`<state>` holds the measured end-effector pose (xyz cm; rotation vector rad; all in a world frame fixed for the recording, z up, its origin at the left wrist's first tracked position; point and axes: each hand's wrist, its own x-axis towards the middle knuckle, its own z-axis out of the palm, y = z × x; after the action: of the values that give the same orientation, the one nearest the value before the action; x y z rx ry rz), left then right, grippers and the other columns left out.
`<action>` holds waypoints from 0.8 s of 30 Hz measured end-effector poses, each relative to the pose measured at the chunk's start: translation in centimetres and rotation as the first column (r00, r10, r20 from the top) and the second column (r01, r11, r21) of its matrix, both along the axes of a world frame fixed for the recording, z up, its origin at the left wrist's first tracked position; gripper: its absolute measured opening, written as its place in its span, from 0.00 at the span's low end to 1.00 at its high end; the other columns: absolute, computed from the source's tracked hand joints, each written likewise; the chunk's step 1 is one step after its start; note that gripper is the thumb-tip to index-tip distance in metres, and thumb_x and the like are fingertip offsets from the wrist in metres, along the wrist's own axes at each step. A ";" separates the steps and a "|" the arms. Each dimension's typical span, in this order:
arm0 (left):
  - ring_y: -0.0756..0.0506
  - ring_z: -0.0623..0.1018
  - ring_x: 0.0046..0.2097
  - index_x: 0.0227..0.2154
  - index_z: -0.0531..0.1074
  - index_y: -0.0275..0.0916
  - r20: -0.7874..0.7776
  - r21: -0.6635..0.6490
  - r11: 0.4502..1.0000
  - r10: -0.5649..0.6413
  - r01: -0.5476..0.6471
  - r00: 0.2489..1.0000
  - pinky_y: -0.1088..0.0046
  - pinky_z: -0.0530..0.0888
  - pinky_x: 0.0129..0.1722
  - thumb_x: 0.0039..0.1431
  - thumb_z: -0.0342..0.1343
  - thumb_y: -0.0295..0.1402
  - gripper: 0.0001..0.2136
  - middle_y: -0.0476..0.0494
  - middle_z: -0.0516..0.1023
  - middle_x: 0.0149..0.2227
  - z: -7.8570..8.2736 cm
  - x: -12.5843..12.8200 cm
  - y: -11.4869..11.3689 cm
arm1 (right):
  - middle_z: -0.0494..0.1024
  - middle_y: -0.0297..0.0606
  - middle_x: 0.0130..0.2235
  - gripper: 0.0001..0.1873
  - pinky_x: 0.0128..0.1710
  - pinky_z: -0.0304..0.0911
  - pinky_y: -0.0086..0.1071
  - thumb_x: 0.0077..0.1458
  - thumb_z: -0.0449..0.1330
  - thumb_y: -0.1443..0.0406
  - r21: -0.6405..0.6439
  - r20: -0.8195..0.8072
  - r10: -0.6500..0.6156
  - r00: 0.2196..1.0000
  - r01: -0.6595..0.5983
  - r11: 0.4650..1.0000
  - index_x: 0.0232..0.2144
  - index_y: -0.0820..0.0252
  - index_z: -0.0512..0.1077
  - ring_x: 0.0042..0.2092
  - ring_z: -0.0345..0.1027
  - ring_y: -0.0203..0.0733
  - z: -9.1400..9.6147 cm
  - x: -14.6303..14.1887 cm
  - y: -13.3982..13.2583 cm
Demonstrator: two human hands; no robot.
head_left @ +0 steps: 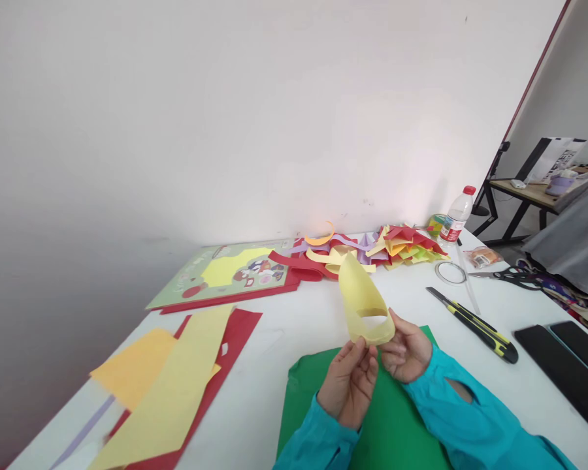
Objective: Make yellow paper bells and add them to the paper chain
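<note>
Both my hands hold up a curled piece of pale yellow paper (361, 297) with a hole cut near its lower end. My left hand (349, 382) pinches the paper's bottom edge from below. My right hand (406, 349) grips the same lower end from the right, thumb on top. Both wrists wear teal sleeves. Under my hands lies a green paper sheet (387, 424) on the white table (284, 326).
Yellow, orange and red sheets (176, 385) lie at the left. A craft book (225, 271) and a heap of coloured paper scraps (367, 251) sit at the back. At the right are a utility knife (475, 324), scissors (507, 275), tape ring (449, 272), bottle (457, 215) and two phones (568, 365).
</note>
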<state>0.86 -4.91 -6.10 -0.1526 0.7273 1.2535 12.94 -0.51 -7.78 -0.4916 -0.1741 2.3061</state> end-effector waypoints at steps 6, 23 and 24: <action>0.52 0.76 0.22 0.22 0.76 0.32 -0.064 0.218 0.963 -0.150 0.160 0.987 0.83 0.74 0.21 0.33 0.71 0.25 0.11 0.45 0.78 0.21 -0.2 -0.3 -0.6 | 0.65 0.24 0.17 0.13 0.10 0.39 0.17 0.50 0.62 0.60 0.270 -0.007 0.180 0.984 -0.171 0.948 0.22 0.64 0.68 0.13 0.36 0.21 0.4 1.2 0.4; 0.55 0.76 0.23 0.23 0.77 0.35 -0.044 0.399 0.886 -0.238 0.236 0.970 0.87 0.73 0.23 0.36 0.70 0.29 0.09 0.47 0.79 0.22 0.0 -0.9 -1.2 | 0.73 0.32 0.24 0.11 0.25 0.60 0.27 0.42 0.67 0.59 0.795 0.437 -0.688 0.580 0.108 0.597 0.29 0.57 0.75 0.24 0.61 0.33 1.2 -0.6 -1.4; 0.55 0.76 0.23 0.23 0.77 0.34 -0.043 0.397 0.886 -0.243 0.240 0.969 0.86 0.73 0.23 0.36 0.70 0.29 0.09 0.47 0.79 0.22 0.0 -0.8 -1.3 | 0.74 0.33 0.26 0.09 0.27 0.62 0.28 0.43 0.66 0.60 0.831 0.431 -0.740 0.516 0.093 0.549 0.28 0.56 0.75 0.26 0.63 0.34 1.2 -0.5 -1.7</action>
<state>0.04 -6.21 -6.07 0.2634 0.4522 1.1339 12.43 -2.19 -6.53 -0.9142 -1.1944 1.1524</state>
